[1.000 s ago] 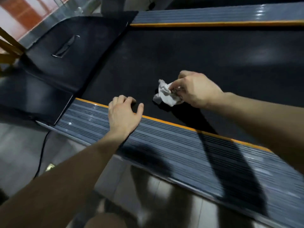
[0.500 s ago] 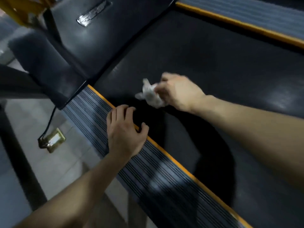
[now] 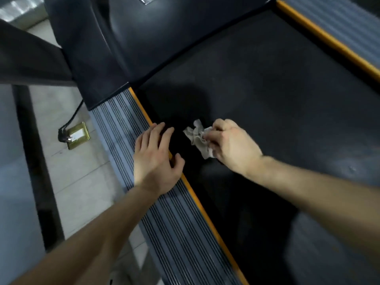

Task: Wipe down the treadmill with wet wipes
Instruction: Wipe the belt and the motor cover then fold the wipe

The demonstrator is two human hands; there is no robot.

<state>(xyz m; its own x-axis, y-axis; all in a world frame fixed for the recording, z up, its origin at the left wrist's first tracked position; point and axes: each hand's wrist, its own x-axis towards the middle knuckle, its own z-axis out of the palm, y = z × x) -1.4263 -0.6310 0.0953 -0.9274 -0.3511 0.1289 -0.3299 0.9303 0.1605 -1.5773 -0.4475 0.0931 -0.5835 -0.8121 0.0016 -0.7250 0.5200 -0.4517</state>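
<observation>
The treadmill's black belt [image 3: 257, 95] fills the middle and right of the view. A crumpled white wet wipe [image 3: 197, 137] lies pressed on the belt near its left edge, and my right hand [image 3: 232, 145] pinches it with curled fingers. My left hand [image 3: 157, 159] rests flat with straight fingers on the grey ribbed side rail [image 3: 164, 219], across its orange edge strip, fingertips reaching onto the belt. The two hands are close together but apart.
The dark motor cover [image 3: 123, 48] rises at the belt's front end. A second ribbed rail with an orange strip [image 3: 337, 27] runs along the far side. On the tiled floor to the left a black cable plugs into a brass floor socket [image 3: 78, 135].
The view has swung, so the treadmill now runs more steeply across the frame. My right hand has carried the wipe toward the near rail, closer to my left hand, which stays on the rail.
</observation>
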